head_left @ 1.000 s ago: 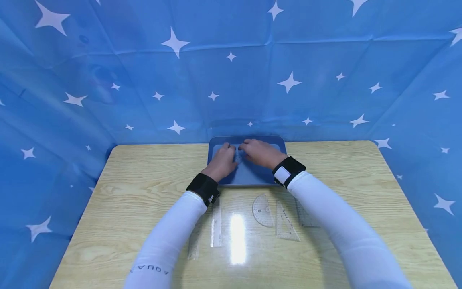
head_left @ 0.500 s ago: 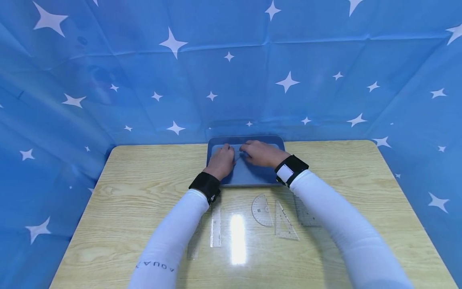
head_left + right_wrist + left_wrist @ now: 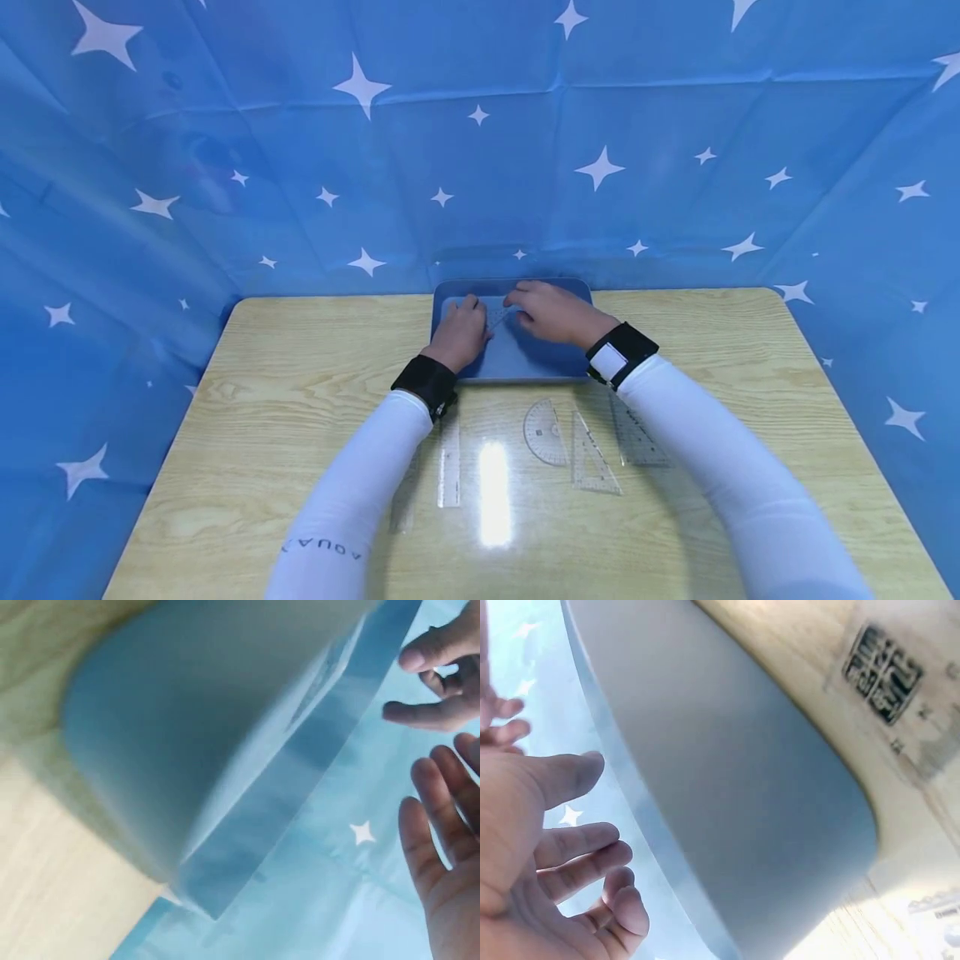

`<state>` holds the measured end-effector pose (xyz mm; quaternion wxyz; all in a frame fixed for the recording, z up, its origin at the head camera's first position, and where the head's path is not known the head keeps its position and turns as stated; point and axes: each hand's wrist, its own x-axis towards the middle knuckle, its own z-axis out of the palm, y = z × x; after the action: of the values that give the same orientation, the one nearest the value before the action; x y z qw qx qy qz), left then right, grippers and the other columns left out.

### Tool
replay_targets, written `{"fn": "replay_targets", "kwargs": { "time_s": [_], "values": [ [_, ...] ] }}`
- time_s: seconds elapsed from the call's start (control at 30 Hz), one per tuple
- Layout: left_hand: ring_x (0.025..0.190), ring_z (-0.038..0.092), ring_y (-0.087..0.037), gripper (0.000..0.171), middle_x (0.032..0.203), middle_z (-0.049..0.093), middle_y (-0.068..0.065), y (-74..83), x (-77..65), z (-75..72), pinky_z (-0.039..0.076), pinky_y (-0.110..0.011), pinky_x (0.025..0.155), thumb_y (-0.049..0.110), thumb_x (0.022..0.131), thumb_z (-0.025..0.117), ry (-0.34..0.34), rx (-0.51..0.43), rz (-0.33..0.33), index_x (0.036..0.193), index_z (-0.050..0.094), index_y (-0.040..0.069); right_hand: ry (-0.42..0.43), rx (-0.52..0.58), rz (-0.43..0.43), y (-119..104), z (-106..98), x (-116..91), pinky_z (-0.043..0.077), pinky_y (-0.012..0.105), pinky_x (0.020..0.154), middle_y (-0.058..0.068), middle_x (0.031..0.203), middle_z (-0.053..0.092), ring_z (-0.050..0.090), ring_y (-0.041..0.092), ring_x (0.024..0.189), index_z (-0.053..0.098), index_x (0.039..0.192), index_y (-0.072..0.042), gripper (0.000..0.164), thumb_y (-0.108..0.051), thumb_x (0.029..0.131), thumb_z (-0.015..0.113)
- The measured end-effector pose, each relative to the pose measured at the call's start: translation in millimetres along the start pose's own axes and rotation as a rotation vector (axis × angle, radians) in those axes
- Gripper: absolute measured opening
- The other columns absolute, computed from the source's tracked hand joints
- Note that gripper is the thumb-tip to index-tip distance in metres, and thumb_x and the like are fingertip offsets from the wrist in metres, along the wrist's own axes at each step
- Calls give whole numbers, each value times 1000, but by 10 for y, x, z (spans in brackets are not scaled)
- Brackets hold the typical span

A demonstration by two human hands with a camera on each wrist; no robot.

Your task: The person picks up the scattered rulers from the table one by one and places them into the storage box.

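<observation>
Tray (image 3: pixel 517 364): blue with rounded corners, at the centre of the head view, on the far edge of the wooden table (image 3: pixel 262 400).
Left hand (image 3: pixel 459 333): over the tray's left part; released, the thumb stretched out and the other fingers loosely bent in the left wrist view.
Right hand (image 3: pixel 555 312): over the tray's right part, just right of centre; released, its fingers nearly straight in the right wrist view.
Clear piece (image 3: pixel 497 315): inside the tray, between the hands, at the centre of the head view; its full shape is hidden, and one cannot tell whether fingertips touch it.
Ruler (image 3: pixel 449 471): clear, below the tray's left end; a second clear strip (image 3: pixel 402 504) lies beside it, partly under the left sleeve (image 3: pixel 337 492).
Protractor (image 3: pixel 545 432): clear, right of lower centre.
Triangle (image 3: pixel 596 483): clear, just right of the protractor.
Gridded piece (image 3: pixel 636 437): clear, further right, partly covered by the right sleeve (image 3: pixel 735 467).
Backdrop (image 3: pixel 517 175): blue with white stars, filling the upper frame.
</observation>
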<state>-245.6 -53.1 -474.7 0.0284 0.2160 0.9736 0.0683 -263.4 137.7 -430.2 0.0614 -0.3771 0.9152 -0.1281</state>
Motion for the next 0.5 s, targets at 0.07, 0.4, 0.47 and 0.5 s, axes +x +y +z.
{"fn": "replay_targets", "kwargs": {
  "time_s": [0.07, 0.4, 0.47, 0.5],
  "values": [
    [106, 52, -28, 32, 118, 55, -16, -10, -2, -32, 44, -44, 90, 28, 95, 62, 19, 39, 23, 112, 61, 1, 76, -11, -40, -17, -4, -41, 51, 36, 89, 8, 118, 62, 60, 21, 106, 64, 121, -7, 27, -11, 98, 50],
    [107, 52, -27, 40, 121, 55, -14, 37, -96, -228, 40, -41, 92, 29, 93, 64, 115, 37, 49, 120, 60, 0, 329, -27, -171, -74, 11, -318, 51, 35, 87, 4, 114, 63, 59, 19, 106, 65, 115, -11, 22, -9, 95, 55],
    [112, 52, -27, 43, 123, 55, -14, 51, -152, -261, 40, -42, 96, 30, 93, 64, 117, 18, 46, 123, 59, -1, 328, -40, -175, -74, 34, -370, 51, 36, 86, 4, 113, 63, 60, 19, 104, 65, 115, -11, 22, -9, 95, 56],
    [114, 52, -28, 45, 125, 55, -15, 53, -185, -275, 40, -43, 98, 30, 93, 64, 117, 6, 43, 124, 58, -1, 325, -48, -181, -74, 48, -395, 51, 37, 87, 4, 112, 63, 60, 20, 104, 65, 114, -11, 22, -9, 95, 56]
  ]
}}
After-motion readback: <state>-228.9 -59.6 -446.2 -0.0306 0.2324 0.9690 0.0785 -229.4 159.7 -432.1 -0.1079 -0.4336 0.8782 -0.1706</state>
